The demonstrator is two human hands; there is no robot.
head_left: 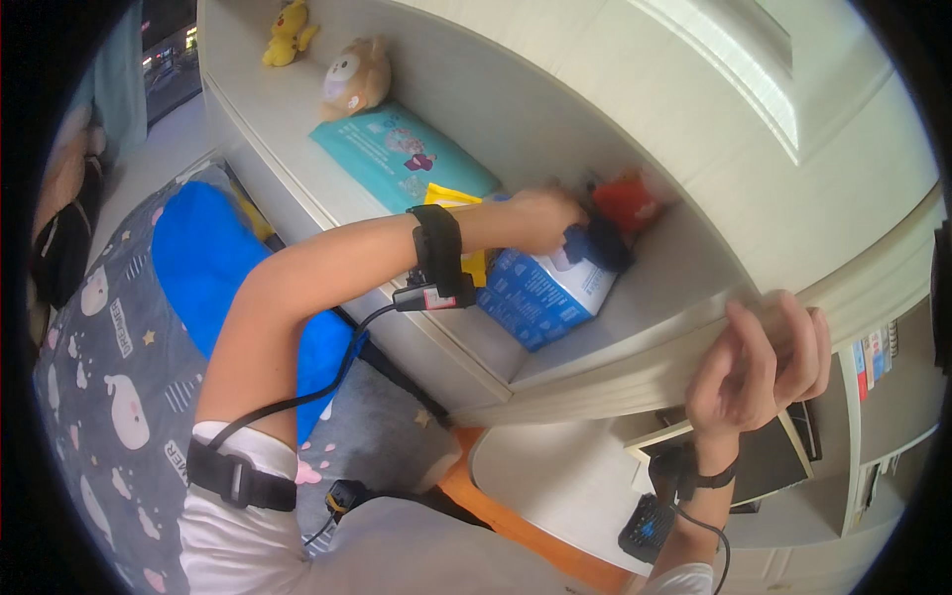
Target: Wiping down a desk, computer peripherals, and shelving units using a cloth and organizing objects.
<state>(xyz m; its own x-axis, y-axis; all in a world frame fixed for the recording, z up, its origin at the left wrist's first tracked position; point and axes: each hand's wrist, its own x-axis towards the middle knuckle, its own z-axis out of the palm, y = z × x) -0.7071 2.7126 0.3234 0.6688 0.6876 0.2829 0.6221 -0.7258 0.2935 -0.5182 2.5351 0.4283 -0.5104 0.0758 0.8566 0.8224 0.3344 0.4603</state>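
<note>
My left hand (541, 220) reaches into an open cabinet shelf (260, 123), over a blue and white box (543, 297). The hand is blurred, with its fingers curled down at a dark blue and black soft item (606, 242) above the box top. Whether the fingers grip it is hidden. A yellow packet (450, 197) shows partly behind my left wrist. Just beyond the item sits a red plush toy (628, 201). My right hand (755, 368) is raised by the cabinet's side edge, fingers apart and half bent, holding nothing.
On the shelf lie a teal printed packet (401, 152), a beige plush toy (358, 78) and a yellow plush toy (288, 33). Below are a blue cloth (216, 260) on patterned bedding (89, 416), a white desk (550, 476) and a black-panelled frame (766, 454). Cables run along both arms.
</note>
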